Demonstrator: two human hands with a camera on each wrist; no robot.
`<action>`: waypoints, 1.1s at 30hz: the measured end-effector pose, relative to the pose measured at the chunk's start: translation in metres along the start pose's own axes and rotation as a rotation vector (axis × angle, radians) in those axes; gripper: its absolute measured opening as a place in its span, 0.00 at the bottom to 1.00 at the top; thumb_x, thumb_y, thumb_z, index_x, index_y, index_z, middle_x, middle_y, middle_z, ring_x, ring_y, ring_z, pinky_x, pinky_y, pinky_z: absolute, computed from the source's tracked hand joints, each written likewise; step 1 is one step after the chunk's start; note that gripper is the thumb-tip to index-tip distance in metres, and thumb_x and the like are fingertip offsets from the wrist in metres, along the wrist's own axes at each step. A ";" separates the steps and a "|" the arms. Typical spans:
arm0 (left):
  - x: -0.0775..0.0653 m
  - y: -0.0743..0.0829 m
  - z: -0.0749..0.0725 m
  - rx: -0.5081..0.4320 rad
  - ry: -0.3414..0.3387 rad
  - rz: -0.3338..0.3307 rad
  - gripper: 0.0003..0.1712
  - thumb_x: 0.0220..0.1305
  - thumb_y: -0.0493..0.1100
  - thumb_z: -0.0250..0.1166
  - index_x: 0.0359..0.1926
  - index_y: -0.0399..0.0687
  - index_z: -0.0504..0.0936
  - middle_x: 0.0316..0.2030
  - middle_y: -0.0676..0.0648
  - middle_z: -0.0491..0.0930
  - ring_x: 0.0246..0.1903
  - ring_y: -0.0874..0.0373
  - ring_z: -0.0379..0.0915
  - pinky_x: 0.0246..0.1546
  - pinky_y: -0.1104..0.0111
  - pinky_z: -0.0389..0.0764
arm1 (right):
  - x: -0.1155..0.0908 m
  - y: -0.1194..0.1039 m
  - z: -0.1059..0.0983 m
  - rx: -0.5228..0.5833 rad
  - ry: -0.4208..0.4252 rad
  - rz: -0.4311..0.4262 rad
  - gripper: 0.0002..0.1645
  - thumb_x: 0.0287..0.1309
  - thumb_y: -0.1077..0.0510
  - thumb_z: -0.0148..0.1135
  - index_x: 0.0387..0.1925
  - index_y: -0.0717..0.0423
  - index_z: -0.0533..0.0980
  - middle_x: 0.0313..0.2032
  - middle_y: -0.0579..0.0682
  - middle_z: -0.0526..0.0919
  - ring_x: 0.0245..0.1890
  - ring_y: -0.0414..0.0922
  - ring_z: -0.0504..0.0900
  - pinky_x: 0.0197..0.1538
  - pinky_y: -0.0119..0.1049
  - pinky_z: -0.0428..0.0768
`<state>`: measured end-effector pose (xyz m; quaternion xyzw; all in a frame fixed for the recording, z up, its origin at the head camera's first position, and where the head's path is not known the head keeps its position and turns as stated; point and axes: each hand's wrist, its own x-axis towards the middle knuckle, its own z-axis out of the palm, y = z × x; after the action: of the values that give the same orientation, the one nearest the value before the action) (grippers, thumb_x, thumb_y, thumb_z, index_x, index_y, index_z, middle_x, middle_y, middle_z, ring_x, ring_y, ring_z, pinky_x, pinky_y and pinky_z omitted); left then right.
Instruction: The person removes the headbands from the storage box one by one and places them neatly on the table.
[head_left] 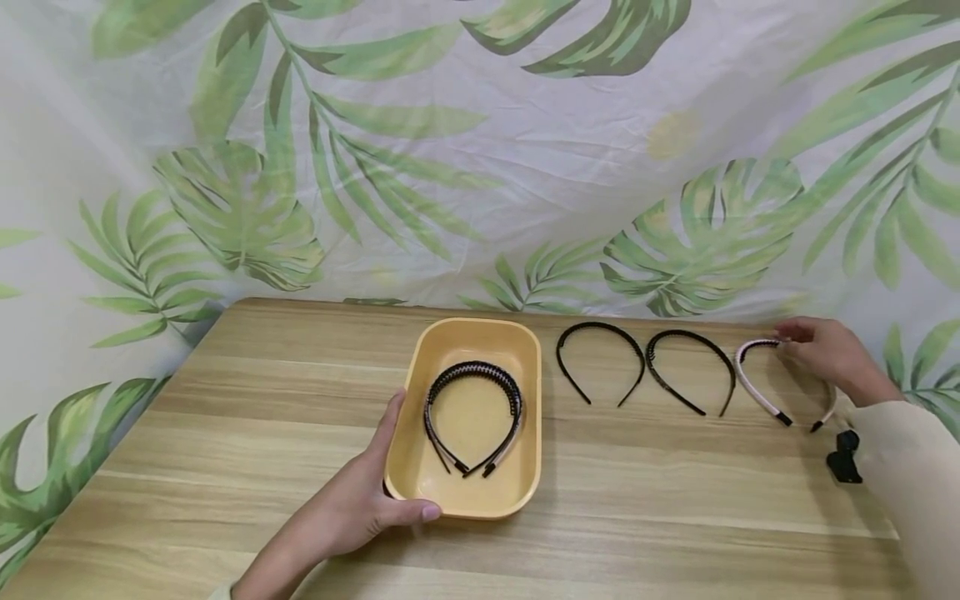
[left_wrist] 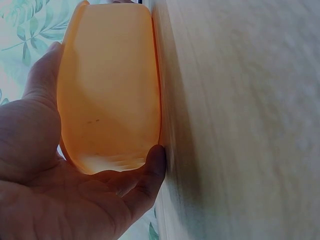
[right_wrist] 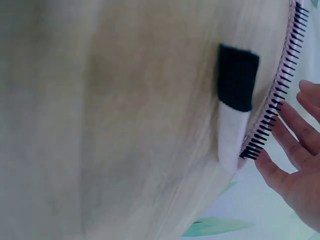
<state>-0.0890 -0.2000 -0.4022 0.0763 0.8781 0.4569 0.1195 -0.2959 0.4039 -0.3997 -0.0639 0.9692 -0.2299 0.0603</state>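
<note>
Pink shows at the right hand [head_left: 828, 354], whose fingers are loosely spread with their tips at the toothed crown of the pink headband [head_left: 757, 395]; pinching nearer mid-crown would likely keep both ends level. Just beyond, at twelve o'clock, runs the far edge of the table [head_left: 660, 500] before the leafy cloth [head_left: 525, 208], and two black headbands [head_left: 597, 324] lie close at nine, so the roomier way looks to be six o'clock. Well apart at nine o'clock, the left hand [head_left: 360, 504] grips the yellow tray [head_left: 480, 497] by its side and near corner, with stacked headbands [head_left: 474, 367] on its floor.
</note>
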 end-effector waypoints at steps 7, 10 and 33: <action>0.000 0.000 0.000 -0.010 -0.002 0.013 0.82 0.51 0.56 0.84 0.85 0.59 0.26 0.84 0.36 0.44 0.75 0.43 0.62 0.72 0.62 0.65 | -0.010 -0.008 0.002 -0.003 0.033 -0.019 0.31 0.80 0.53 0.52 0.69 0.75 0.67 0.64 0.82 0.69 0.62 0.78 0.68 0.59 0.72 0.69; 0.000 -0.001 0.000 -0.009 -0.005 0.001 0.83 0.50 0.56 0.84 0.85 0.59 0.26 0.84 0.35 0.44 0.75 0.43 0.61 0.73 0.60 0.64 | -0.015 -0.015 0.003 -0.010 0.050 -0.030 0.32 0.80 0.52 0.52 0.70 0.74 0.67 0.65 0.81 0.70 0.61 0.78 0.69 0.57 0.72 0.70; 0.001 0.000 0.001 0.008 -0.003 -0.020 0.82 0.50 0.58 0.83 0.85 0.62 0.26 0.83 0.36 0.45 0.74 0.44 0.63 0.71 0.68 0.65 | -0.031 -0.086 0.015 -0.016 0.182 -0.169 0.30 0.77 0.48 0.58 0.69 0.66 0.73 0.64 0.75 0.76 0.54 0.75 0.80 0.54 0.71 0.74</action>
<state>-0.0894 -0.1992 -0.4022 0.0686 0.8806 0.4520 0.1249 -0.2546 0.3255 -0.3714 -0.1248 0.9636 -0.2313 -0.0480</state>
